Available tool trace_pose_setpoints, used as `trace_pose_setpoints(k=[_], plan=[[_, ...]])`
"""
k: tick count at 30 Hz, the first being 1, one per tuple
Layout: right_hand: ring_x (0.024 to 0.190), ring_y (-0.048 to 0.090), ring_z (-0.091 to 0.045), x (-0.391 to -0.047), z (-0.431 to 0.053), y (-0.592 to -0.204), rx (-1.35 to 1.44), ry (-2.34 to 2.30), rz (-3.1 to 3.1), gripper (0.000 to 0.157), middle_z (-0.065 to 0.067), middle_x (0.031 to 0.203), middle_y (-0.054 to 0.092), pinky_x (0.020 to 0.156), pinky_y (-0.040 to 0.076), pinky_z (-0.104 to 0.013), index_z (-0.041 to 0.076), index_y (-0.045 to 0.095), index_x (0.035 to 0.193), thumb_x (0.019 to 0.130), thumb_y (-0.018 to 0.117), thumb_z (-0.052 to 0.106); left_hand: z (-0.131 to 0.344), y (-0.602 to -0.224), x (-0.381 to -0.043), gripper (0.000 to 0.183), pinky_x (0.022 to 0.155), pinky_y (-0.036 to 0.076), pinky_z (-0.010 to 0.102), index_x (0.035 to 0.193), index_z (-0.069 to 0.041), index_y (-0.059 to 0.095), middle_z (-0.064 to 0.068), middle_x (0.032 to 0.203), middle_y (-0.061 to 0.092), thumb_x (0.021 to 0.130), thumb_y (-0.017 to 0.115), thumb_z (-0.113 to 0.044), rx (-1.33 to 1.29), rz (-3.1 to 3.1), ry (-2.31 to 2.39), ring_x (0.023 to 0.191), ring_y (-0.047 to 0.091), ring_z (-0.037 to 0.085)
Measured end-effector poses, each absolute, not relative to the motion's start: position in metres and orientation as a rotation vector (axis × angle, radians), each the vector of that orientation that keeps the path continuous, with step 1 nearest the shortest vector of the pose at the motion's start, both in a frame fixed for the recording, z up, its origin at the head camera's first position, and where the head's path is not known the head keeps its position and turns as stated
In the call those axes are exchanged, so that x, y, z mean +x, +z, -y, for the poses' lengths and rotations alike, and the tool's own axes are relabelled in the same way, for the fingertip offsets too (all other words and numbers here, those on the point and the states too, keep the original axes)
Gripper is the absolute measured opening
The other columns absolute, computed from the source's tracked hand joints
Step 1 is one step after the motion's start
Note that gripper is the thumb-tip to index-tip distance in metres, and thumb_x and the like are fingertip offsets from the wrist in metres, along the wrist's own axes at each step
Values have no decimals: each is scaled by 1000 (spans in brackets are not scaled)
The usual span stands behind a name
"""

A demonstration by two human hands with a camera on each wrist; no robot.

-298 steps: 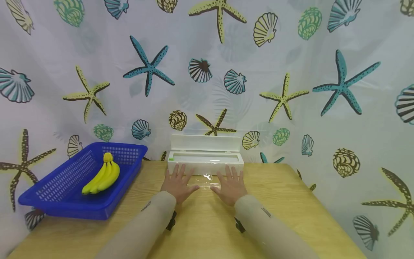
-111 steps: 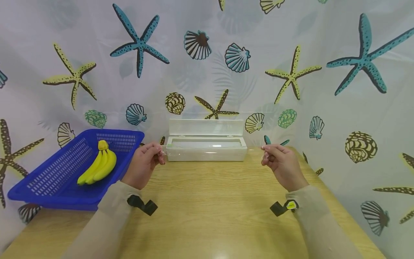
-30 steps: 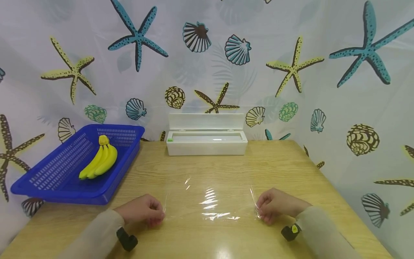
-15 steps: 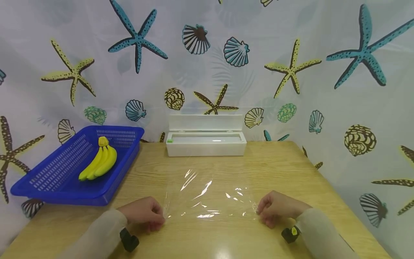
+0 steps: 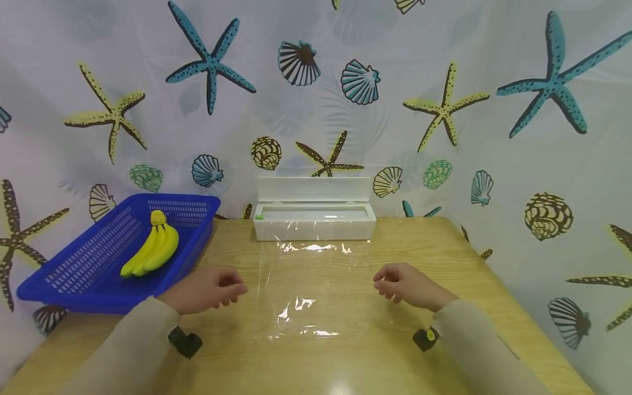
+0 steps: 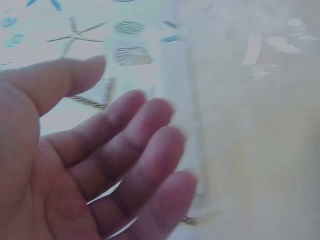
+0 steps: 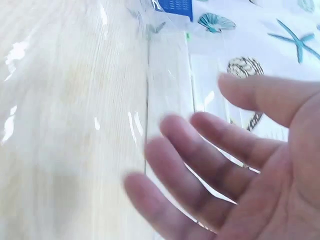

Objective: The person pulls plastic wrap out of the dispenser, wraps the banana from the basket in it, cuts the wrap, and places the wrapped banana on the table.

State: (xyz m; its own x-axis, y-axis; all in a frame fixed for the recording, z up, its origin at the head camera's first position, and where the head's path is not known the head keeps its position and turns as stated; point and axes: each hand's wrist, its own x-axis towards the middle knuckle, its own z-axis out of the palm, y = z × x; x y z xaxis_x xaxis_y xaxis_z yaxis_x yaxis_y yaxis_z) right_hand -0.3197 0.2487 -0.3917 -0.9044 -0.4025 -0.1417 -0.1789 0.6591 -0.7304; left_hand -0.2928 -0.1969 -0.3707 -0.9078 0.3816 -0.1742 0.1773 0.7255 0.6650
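Note:
A sheet of clear plastic wrap (image 5: 298, 306), marked by bright glints and wrinkles, spreads over the wooden table between the hands. Its far part reaches the front of a white wrap dispenser box (image 5: 316, 229), whose lid stands up. Just off the sheet's left side is my left hand (image 5: 209, 288), fingers loosely bent and holding nothing. My right hand (image 5: 407, 282) hovers off the right side in the same way. Both wrist views show thumb and fingers apart, the left palm (image 6: 55, 200) and the right palm (image 7: 285, 200) bare.
On the left stands a blue plastic basket (image 5: 94, 305) with a bunch of bananas (image 5: 157, 249) in it. A shell-and-starfish curtain (image 5: 316, 93) hangs behind the table (image 5: 434, 252) and along its right side.
Flat hands by the box earlier went on to pinch the wrap's edge and draw it out towards the body. Since half a second ago both hands have let go and moved slightly forward.

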Motion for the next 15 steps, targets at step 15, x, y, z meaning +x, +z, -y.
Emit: trace_pose_setpoints(k=[15], plan=[[143,31,-46,-348,-202,-414,-453,-502,-3248,58,-23,154,39,116,23,-68,11,49,145,95,66,38,280,-286,-349,59,89,53,56,126,-13,60,17,120,67,97,50,-63,216,-3180,463,105,64,34]])
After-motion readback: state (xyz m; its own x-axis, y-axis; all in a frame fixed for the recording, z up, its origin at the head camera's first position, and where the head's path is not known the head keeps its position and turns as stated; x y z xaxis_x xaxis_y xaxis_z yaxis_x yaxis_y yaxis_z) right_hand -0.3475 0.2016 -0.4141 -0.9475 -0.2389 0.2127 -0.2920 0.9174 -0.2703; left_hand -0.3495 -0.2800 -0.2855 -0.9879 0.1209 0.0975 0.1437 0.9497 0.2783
